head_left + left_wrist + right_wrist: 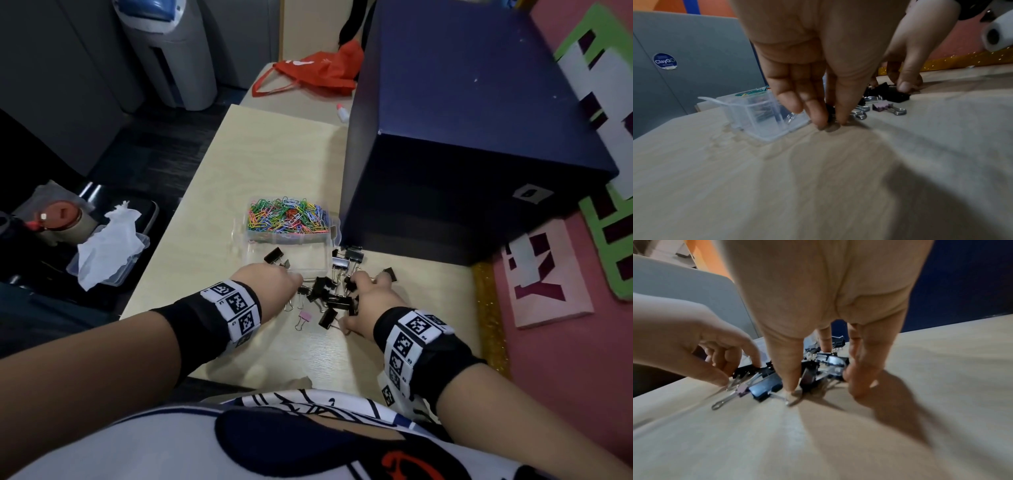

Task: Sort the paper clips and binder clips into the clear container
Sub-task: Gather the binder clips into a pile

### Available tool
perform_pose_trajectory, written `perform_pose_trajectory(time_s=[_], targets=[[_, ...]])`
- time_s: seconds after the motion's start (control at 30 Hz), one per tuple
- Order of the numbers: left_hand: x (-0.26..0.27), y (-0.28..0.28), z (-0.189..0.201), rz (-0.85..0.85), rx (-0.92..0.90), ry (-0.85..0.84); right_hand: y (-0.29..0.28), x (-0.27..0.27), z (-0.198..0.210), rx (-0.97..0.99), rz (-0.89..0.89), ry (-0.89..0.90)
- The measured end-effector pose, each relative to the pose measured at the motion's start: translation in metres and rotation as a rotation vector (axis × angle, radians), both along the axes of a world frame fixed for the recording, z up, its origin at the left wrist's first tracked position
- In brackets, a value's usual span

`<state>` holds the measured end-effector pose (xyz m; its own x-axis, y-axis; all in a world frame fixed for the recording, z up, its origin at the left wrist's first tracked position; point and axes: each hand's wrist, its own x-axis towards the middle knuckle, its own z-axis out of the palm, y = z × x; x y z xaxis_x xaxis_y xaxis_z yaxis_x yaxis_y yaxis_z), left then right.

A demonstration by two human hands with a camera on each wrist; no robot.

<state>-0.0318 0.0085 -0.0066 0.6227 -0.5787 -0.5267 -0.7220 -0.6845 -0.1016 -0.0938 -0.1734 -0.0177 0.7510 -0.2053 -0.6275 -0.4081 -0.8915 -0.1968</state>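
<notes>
A clear two-part container stands mid-table; its far part is full of coloured paper clips and the near part holds one black binder clip. In front of it lies a pile of black binder clips with a pink binder clip beside them. My left hand pinches a small black clip at the container's near corner. Over the pile, my right hand claws thumb and fingers round several black clips.
A big dark blue box stands right against the container and pile. A red bag and a small bottle lie at the far end. The table's left edge drops off to a side stand with tissue in a plastic tray.
</notes>
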Motion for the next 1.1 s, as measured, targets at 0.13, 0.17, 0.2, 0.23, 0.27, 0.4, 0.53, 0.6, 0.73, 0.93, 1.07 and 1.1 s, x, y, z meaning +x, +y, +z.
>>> perform_pose_trajectory(time_s=[0.13, 0.17, 0.2, 0.23, 0.27, 0.4, 0.53, 0.6, 0.73, 0.93, 1.07, 1.1], targets=[[-0.001, 0.000, -0.001, 0.009, 0.032, -0.013, -0.001, -0.004, -0.003, -0.007, 0.072, -0.132], [-0.001, 0.000, -0.001, 0.007, 0.037, -0.020, -0.001, -0.005, -0.004, -0.012, 0.081, -0.149], [-0.001, 0.000, -0.002, 0.004, 0.041, -0.028, -0.001, -0.005, -0.004, -0.012, 0.084, -0.163], [-0.001, 0.000, -0.003, 0.005, 0.042, -0.033, -0.001, -0.005, -0.005, -0.007, 0.084, -0.174], [0.000, 0.001, -0.003, 0.010, 0.040, -0.035, -0.002, -0.005, -0.006, -0.001, 0.081, -0.183], [-0.002, 0.004, -0.006, 0.026, 0.013, -0.061, -0.007, -0.005, -0.006, 0.034, 0.033, -0.196], [-0.003, 0.007, -0.007, 0.026, -0.054, -0.124, -0.010, -0.005, -0.006, 0.035, -0.023, -0.209], [-0.001, 0.009, -0.004, 0.047, -0.092, -0.133, -0.012, -0.004, -0.006, 0.043, -0.067, -0.230], [0.011, 0.018, 0.003, 0.126, -0.190, -0.154, -0.013, 0.005, 0.000, 0.084, -0.174, -0.291], [0.029, 0.035, 0.008, 0.306, -0.308, -0.144, 0.007, 0.024, 0.013, 0.150, -0.178, -0.451], [0.041, 0.043, 0.009, 0.371, -0.393, -0.142, 0.027, 0.037, 0.022, 0.240, -0.127, -0.540], [0.045, 0.044, 0.008, 0.366, -0.384, -0.143, 0.032, 0.040, 0.024, 0.255, -0.111, -0.553]])
